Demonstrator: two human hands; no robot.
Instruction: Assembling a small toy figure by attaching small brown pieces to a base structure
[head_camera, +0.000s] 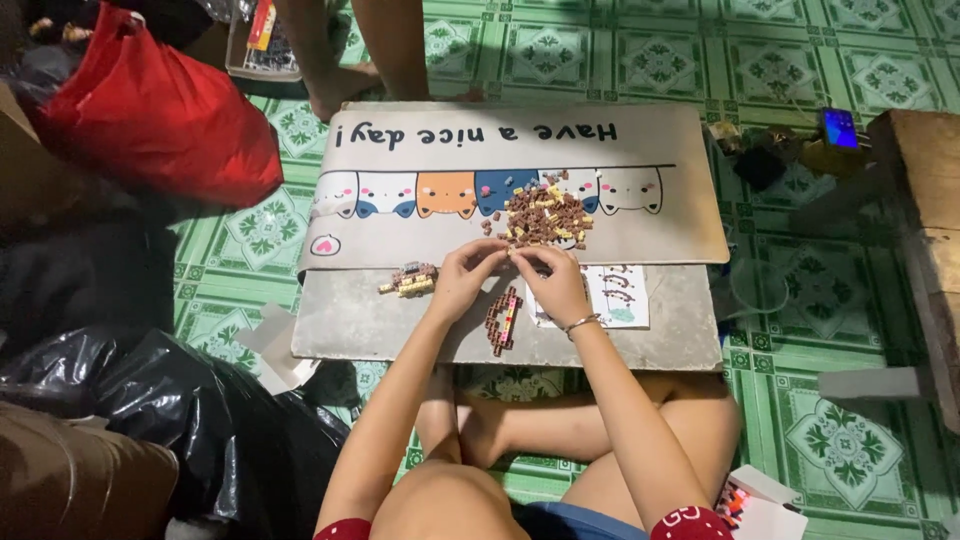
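1. Two hands meet over the grey mat (400, 320): left hand (462, 280) and right hand (553, 282), each grip pinched together on a tiny brick piece (509, 251).
2. Pile of loose brown bricks (542, 216) sits just beyond the fingertips.
3. Half-built brick strip (503, 320) lies between the wrists, instruction sheet (618, 296) beside it.

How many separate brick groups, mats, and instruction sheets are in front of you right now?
Loose brick pile: 1
Built brick pieces: 2, a tan and brown one and a brown strip
Mats: 2, a cat-print mat over a plain grey mat
Instruction sheet: 1
Total: 6
Left hand and right hand meet over the mats, fingertips together.
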